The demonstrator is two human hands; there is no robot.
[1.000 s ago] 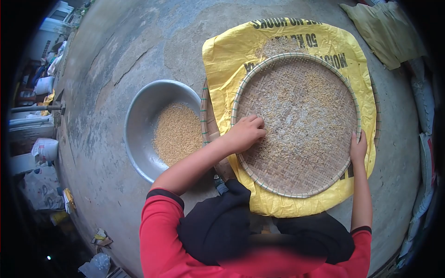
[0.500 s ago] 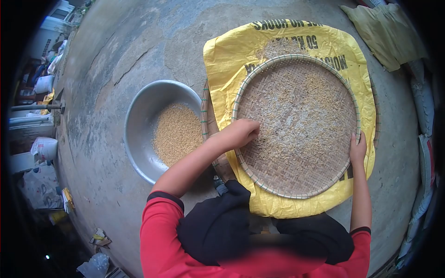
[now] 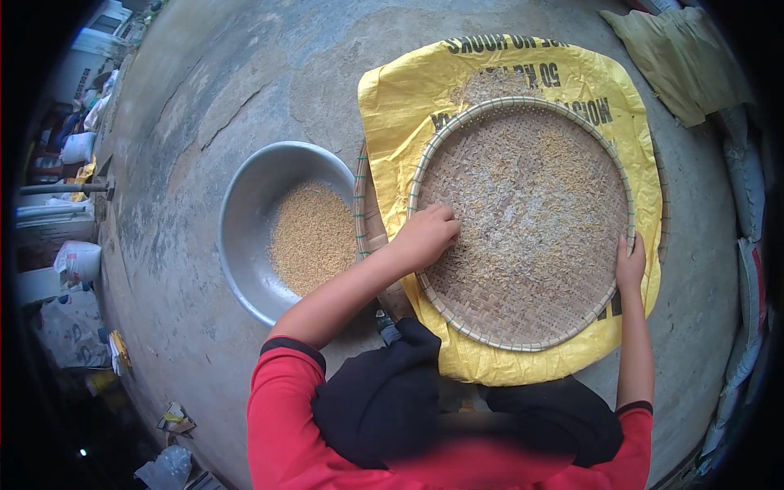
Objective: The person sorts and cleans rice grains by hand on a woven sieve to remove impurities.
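A round woven winnowing basket (image 3: 505, 317) lies in front of me, with unhusked and whitish grains (image 3: 531, 196) scattered over its weave. My left hand (image 3: 429, 235) is at the basket's left edge, its fingers curled together just inside the rim. Whatever those fingers hold, if anything, is hidden. On the opposite side, my right hand (image 3: 630, 265) grips the rim, thumb on top. Beneath the basket is a yellow printed sack (image 3: 392, 106), spread over a second, larger woven tray (image 3: 361, 196) whose edges show on both sides.
To the left stands a metal basin (image 3: 249, 237) partly filled with golden grain (image 3: 314, 237). Filled sacks (image 3: 745, 188) line the right side, with a folded sack (image 3: 682, 61) at the upper right. Buckets and bags (image 3: 77, 261) clutter the far left of the concrete floor (image 3: 188, 180).
My left hand has shifted slightly and turned, with its knuckles now higher along the basket's left edge. My right hand and the basket look nearly unmoved.
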